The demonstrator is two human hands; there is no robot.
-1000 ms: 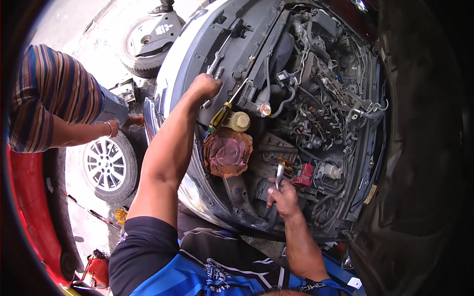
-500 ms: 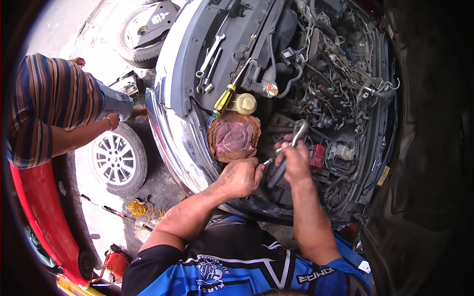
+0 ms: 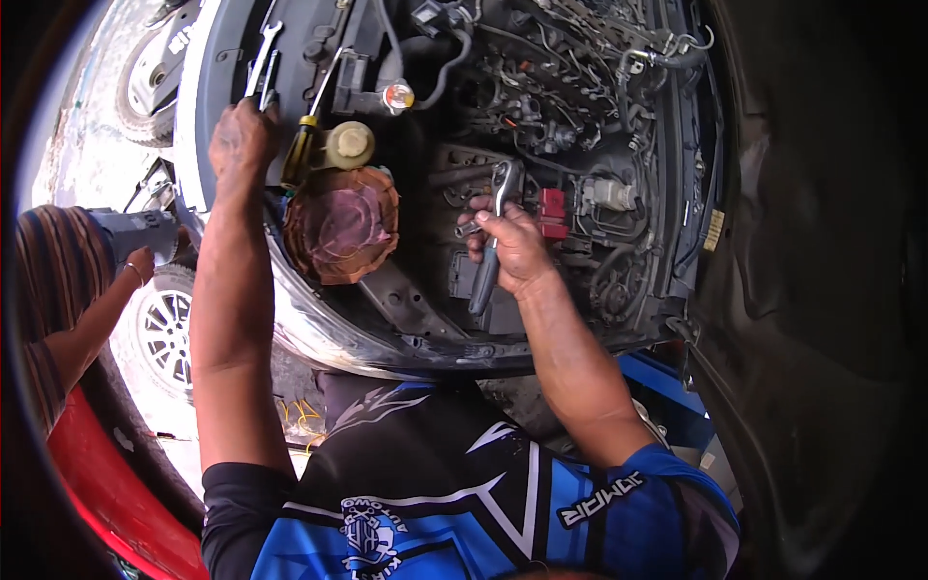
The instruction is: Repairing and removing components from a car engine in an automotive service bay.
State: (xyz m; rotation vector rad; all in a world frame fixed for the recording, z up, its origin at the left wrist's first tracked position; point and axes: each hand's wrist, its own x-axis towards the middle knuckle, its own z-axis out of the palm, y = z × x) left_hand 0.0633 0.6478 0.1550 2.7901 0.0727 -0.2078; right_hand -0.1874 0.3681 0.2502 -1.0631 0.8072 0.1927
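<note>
My left hand (image 3: 242, 145) reaches to the front panel, over the lower ends of a combination wrench (image 3: 263, 50) and a thin dark tool (image 3: 273, 75) beside it. Its fingertips are hidden, so any grip cannot be seen. Above the engine bay my right hand (image 3: 517, 249) is closed around a ratchet wrench (image 3: 486, 274), grey handle toward me and chrome head pointing away. A small metal socket-like piece (image 3: 468, 230) sticks out from the same fingers. Right of my left hand lies a yellow-and-black screwdriver (image 3: 302, 153).
A pale reservoir cap (image 3: 350, 145) sits beside a brown-and-pink covered round opening (image 3: 346, 227). Hoses and wiring fill the engine bay (image 3: 561, 97). The raised hood (image 3: 802, 290) borders the right. Another person in a striped shirt (image 3: 63, 280) stands left, by a loose wheel (image 3: 162, 333).
My left hand has left my right hand and moved up and left to the tools on the panel. My right hand still holds the ratchet wrench. The view has shifted.
</note>
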